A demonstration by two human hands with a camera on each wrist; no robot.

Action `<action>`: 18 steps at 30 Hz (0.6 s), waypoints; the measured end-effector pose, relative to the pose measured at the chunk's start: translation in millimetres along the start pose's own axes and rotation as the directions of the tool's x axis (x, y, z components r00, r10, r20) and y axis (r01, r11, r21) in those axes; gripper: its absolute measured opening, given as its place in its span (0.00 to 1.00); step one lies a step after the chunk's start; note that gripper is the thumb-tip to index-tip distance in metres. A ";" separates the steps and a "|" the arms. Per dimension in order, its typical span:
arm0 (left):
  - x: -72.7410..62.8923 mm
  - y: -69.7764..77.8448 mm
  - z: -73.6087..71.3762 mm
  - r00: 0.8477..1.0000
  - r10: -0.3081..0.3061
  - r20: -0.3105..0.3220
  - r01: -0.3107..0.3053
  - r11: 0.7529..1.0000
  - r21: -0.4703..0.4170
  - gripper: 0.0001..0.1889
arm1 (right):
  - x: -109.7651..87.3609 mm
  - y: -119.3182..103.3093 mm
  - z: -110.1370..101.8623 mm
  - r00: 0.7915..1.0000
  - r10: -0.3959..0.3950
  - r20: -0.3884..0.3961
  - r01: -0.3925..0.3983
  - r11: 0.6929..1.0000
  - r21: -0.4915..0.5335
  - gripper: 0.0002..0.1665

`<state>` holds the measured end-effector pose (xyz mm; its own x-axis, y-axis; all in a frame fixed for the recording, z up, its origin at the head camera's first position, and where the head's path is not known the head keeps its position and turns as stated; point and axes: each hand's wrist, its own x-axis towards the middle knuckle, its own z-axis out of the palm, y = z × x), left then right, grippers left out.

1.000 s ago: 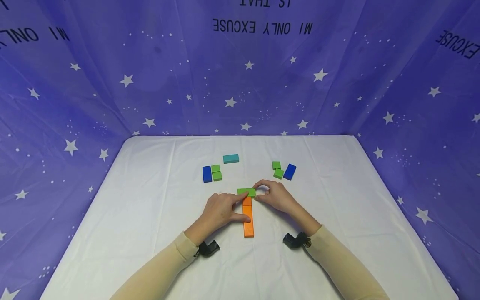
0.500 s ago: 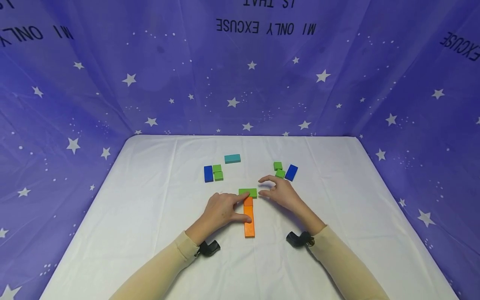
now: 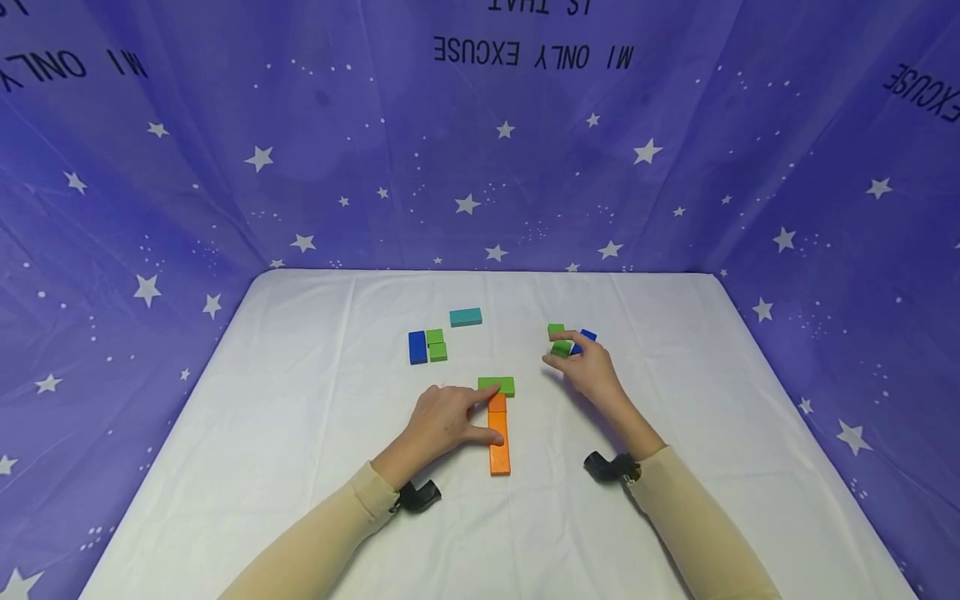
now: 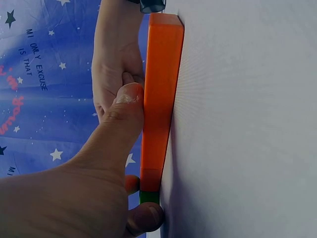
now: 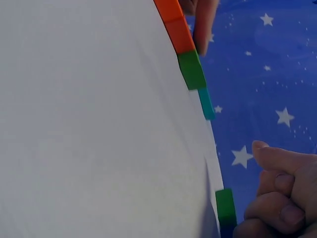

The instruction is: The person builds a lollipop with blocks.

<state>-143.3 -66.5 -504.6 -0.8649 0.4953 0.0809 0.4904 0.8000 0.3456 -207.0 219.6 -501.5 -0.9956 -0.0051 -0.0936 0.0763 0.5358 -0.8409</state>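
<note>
Two hands work over the white-covered bench [image 3: 300, 467]. Left hand [image 3: 442, 423]: thumb pressed against the side of the long orange block [image 3: 498, 446], index fingertip resting at the left end of the green bar [image 3: 497, 386]; the other fingers lie loosely curled and clamp nothing. This contact appears to steady the T-shaped layout, in which the green bar lies crosswise at the far end of a short orange block [image 3: 496, 402] that abuts the long one. In the left wrist view the thumb [image 4: 124, 124] lies flat along the orange face.

Right hand [image 3: 588, 371]: reaching to the far-right cluster, fingers curled over a small green cube [image 3: 560, 348]; whether they actually pinch it cannot be told. A second green cube [image 3: 555, 331] sits just beyond it, and a blue block [image 3: 587, 336] is partly hidden behind the fingers, crowding that side of the cube.

Far left, well apart: blue block [image 3: 417, 347] touching two green cubes [image 3: 435, 343], with a teal block [image 3: 465, 317] nearby
</note>
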 end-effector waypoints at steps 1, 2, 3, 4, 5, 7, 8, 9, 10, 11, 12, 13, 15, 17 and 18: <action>-0.1 -0.2 -0.2 1.000 -0.002 0.000 0.002 1.000 -0.002 0.49 | 1.3 1.2 -1.5 1.000 0.002 -0.012 -0.002 1.000 -0.006 0.30; -0.1 -0.5 -0.3 1.000 -0.005 0.001 0.005 1.000 -0.004 0.49 | 2.5 2.4 -2.8 1.000 0.004 -0.023 -0.005 1.000 -0.012 0.30; -0.3 -0.6 -0.5 1.000 -0.007 0.002 0.007 1.000 -0.004 0.49 | 3.7 3.8 -4.0 0.999 0.006 -0.034 -0.006 1.000 -0.018 0.30; -0.4 -0.8 -0.6 1.000 -0.011 0.002 0.011 1.000 -0.006 0.50 | 4.7 5.2 -5.0 0.999 0.007 -0.045 -0.008 1.000 -0.023 0.30; -0.5 -0.9 -0.7 1.000 -0.013 0.000 0.013 1.000 -0.009 0.50 | 5.5 6.6 -5.8 0.998 0.007 -0.055 -0.008 0.999 -0.032 0.30; -1.1 -0.9 -1.0 1.000 -0.014 -0.002 0.014 1.000 -0.016 0.50 | 6.4 9.2 -7.2 0.997 0.010 -0.075 -0.013 0.999 -0.046 0.30; -1.3 -0.9 -1.1 1.000 -0.016 -0.002 0.016 1.000 -0.019 0.50 | 6.6 10.6 -7.7 0.997 0.012 -0.080 -0.017 0.999 -0.052 0.30; -1.6 -0.7 -1.3 1.000 -0.016 -0.003 0.016 1.000 -0.025 0.50 | 6.9 11.8 -8.0 0.996 0.015 -0.089 -0.020 0.998 -0.058 0.30; -1.8 -0.6 -1.3 1.000 -0.018 0.000 0.018 0.999 -0.028 0.50 | 6.9 13.0 -8.2 0.995 0.019 -0.096 -0.024 0.998 -0.060 0.30; -1.9 -0.5 -1.2 1.000 -0.020 0.004 0.020 0.999 -0.027 0.50 | 6.9 14.1 -8.4 0.994 0.022 -0.103 -0.028 0.998 -0.064 0.30; -2.0 -0.4 -1.2 1.000 -0.021 0.007 0.021 0.999 -0.028 0.49 | 6.7 15.0 -8.6 0.994 0.026 -0.107 -0.033 0.997 -0.064 0.30; -2.1 -0.2 -1.1 1.000 -0.022 0.009 0.022 0.999 -0.029 0.49 | 6.7 15.8 -8.8 0.993 0.026 -0.111 -0.034 0.997 -0.067 0.30; -2.1 0.3 -1.0 1.000 -0.021 0.011 0.022 0.999 -0.031 0.49 | 6.2 16.6 -9.0 0.992 0.028 -0.124 -0.037 0.997 -0.066 0.29; -2.0 0.4 -0.8 1.000 -0.022 0.009 0.022 0.999 -0.027 0.49 | 6.1 17.0 -9.6 0.992 0.033 -0.121 -0.042 0.997 -0.069 0.30; -2.1 0.4 -0.9 1.000 -0.022 0.008 0.022 0.999 -0.028 0.49 | 6.2 17.1 -9.7 0.992 0.039 -0.117 -0.047 0.997 -0.066 0.31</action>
<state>-141.4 -67.5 -503.7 -0.8748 0.4801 0.0658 0.4677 0.8010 0.3738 -212.5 236.9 -511.3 -0.9915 0.1143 -0.0630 0.1187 0.5904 -0.7983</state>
